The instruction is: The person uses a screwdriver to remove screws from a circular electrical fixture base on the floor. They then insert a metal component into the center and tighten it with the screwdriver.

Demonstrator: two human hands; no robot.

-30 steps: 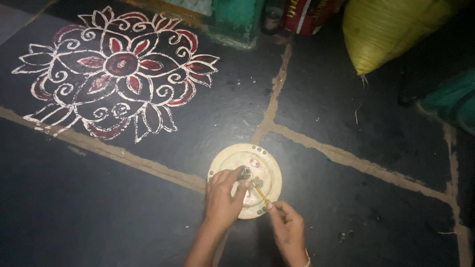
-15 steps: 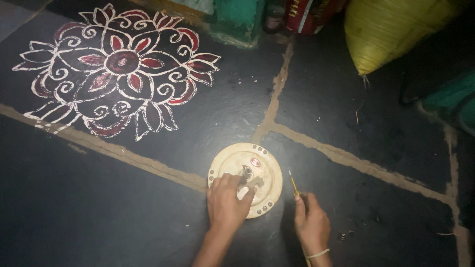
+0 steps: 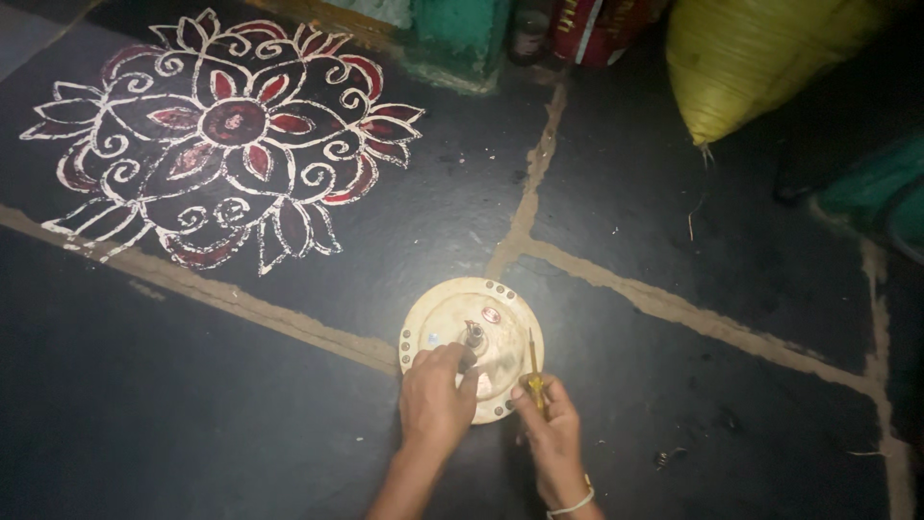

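A round cream-coloured disc point(image 3: 435, 319) with small studs along its rim lies flat on the dark stone floor. A short metal stub point(image 3: 474, 336) stands at its middle. My left hand point(image 3: 435, 402) rests on the disc's near side, its fingers touching the base of the stub. My right hand point(image 3: 551, 435) is at the disc's near right edge and grips a thin yellow-handled tool point(image 3: 532, 371), whose tip points away from me over the disc. A pale bangle circles my right wrist.
A white and red floral floor drawing point(image 3: 226, 135) lies at the far left. A yellow woven sack point(image 3: 760, 58) sits at the far right, next to something green point(image 3: 871, 188). A green base point(image 3: 462, 39) and a red container point(image 3: 597, 24) stand at the back. Pale joints cross the floor.
My right hand swung out to the right of the disc with the thin tool, then came back to its near right edge. My left hand stayed on the disc by the stub.
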